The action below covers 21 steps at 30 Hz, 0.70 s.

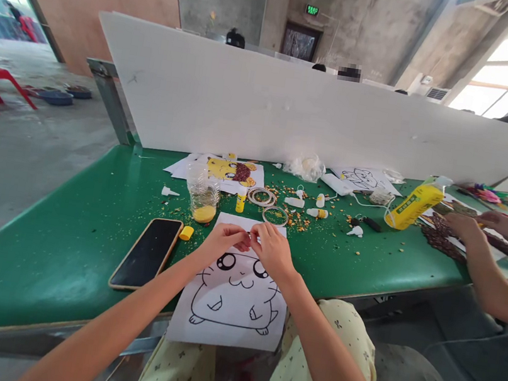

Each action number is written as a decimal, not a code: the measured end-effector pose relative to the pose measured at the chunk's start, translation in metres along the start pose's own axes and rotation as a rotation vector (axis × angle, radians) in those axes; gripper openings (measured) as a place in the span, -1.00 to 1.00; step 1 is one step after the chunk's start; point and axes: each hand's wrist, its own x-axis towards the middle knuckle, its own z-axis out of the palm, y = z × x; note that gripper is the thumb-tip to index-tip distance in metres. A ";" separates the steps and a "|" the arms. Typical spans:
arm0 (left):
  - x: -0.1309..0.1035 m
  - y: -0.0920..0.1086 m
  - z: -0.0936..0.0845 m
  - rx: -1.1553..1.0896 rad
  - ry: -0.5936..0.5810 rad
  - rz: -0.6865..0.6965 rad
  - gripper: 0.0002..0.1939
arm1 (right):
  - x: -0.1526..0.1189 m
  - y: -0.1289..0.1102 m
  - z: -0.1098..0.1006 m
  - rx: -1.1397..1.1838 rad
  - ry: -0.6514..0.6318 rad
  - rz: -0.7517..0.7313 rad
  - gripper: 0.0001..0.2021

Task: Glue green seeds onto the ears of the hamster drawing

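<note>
My left hand (228, 236) and my right hand (270, 248) meet over the upper part of a paper sheet with a hamster line drawing (233, 302). The fingers of both are pinched together; anything between them is too small to make out. The sheet lies on the green table and overhangs its front edge. Just beyond my hands are a yellow glue bottle (240, 200) and several tape rings (275, 216). Left of them, a see-through plastic jar (205, 199) has yellow grains at its bottom. A yellow cap (186, 232) sits beside a phone (146, 255).
Small white glue bottles (317, 213) and scattered grains lie farther back, near a partly filled hamster picture (232, 174). A yellow bottle (417, 203) leans at the right. Beyond it, a co-worker's hands (462, 229) work over dark beans (442, 241). A white partition (294, 114) borders the table (60, 238).
</note>
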 end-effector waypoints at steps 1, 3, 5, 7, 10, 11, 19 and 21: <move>0.000 0.000 0.000 0.002 0.002 -0.001 -0.80 | 0.000 0.000 0.000 0.007 0.001 0.001 -0.91; -0.001 0.001 0.001 0.007 0.009 -0.003 -0.80 | 0.000 0.002 0.000 0.018 0.012 0.012 -0.90; -0.001 0.003 0.001 0.010 0.014 -0.005 -0.80 | 0.000 0.003 0.000 0.024 0.026 0.025 -0.90; -0.002 0.004 0.002 0.011 0.015 -0.007 -0.80 | 0.000 0.004 -0.001 0.026 0.041 0.034 -0.88; -0.002 0.005 0.002 0.011 0.016 -0.018 -0.80 | 0.000 0.005 -0.001 0.029 0.046 0.019 -0.83; -0.002 0.004 0.002 0.011 0.018 -0.023 -0.80 | -0.001 0.004 -0.001 0.034 0.042 0.010 -0.81; 0.001 -0.002 -0.002 0.003 0.048 -0.038 -0.76 | -0.001 0.004 -0.002 0.077 0.028 0.134 -0.79; 0.002 -0.003 -0.002 0.007 0.061 -0.042 -0.75 | -0.001 0.005 -0.002 0.078 0.008 0.214 -0.80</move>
